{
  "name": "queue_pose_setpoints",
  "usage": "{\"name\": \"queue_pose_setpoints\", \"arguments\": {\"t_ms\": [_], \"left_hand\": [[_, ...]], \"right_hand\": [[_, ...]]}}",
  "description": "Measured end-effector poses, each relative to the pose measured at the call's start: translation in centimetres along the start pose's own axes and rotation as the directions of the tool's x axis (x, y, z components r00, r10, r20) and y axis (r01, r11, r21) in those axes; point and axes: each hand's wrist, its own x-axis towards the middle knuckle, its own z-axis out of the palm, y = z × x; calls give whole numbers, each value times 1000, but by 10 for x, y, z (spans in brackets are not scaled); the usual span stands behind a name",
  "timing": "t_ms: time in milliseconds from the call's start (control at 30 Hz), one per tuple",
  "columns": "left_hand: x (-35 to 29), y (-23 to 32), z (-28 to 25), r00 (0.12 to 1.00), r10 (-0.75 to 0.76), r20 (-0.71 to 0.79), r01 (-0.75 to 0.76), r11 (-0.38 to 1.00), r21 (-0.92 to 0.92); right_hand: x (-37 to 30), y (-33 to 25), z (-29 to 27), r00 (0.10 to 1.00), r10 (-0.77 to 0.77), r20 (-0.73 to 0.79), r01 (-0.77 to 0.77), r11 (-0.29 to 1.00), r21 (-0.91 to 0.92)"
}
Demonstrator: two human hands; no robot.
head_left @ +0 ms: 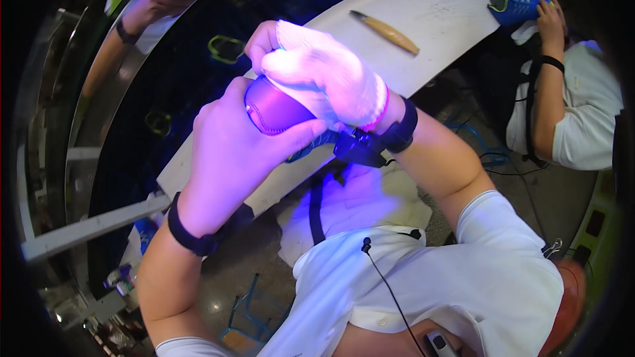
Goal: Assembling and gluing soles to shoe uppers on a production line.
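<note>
At the far left, a co-worker's bare hand (162, 1) works beyond a dark, glossy curved surface (122, 142), on which three dark shoe-like pieces with lime-green edges (225, 48) lie.

Next comes the person's bare left hand (228, 132), strongly lit in violet. Its grip is closed around a dark, rounded, smooth shoe-like piece with a line of stitching (274, 106): the fingers wrap the left side, and the thumb crosses the lower side. So the piece sits inside this grip, between the two hands, raised above the table. Just under the thumb, some blue material (321, 140) shows; whether it belongs to the same piece, I cannot tell.

The right hand (324, 73), in a white knitted glove with bare fingertips coming out, bends over the upper right edge of the piece and seems to touch it. What its grip pinches, if anything, is hidden.

In my judgement, the step in hand is close work on this edge, with the left hand as support and the right as worker. The next move calls for a firm left grip and light, exact pressure from the gloved fingers.

Further right, on the long white table (443, 30), a light-brown wooden-handled tool with a dark tip (387, 33) lies apart from both hands. At the far right, another co-worker's hand (550, 20) holds a bright blue shoe (516, 6).
</note>
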Motion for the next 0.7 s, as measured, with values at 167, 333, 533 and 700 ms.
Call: {"name": "queue_pose_setpoints", "arguments": {"t_ms": [167,333,533,700], "left_hand": [[-7,56,10,976,68,206,-128,949,289],[-32,50,14,877,442,188,-480,818,316],[-105,24,-23,984,134,119,-109,975,-195],[-159,24,47,928,-325,-182,144,763,-631]], "right_hand": [[-43,-31,-22,998,34,-57,-33,999,17],[-82,-56,-22,985,-8,174,61,951,-304],[-141,-30,8,995,-5,100,83,598,-797],[-140,18,54,990,-126,61,118,512,-851]]}}
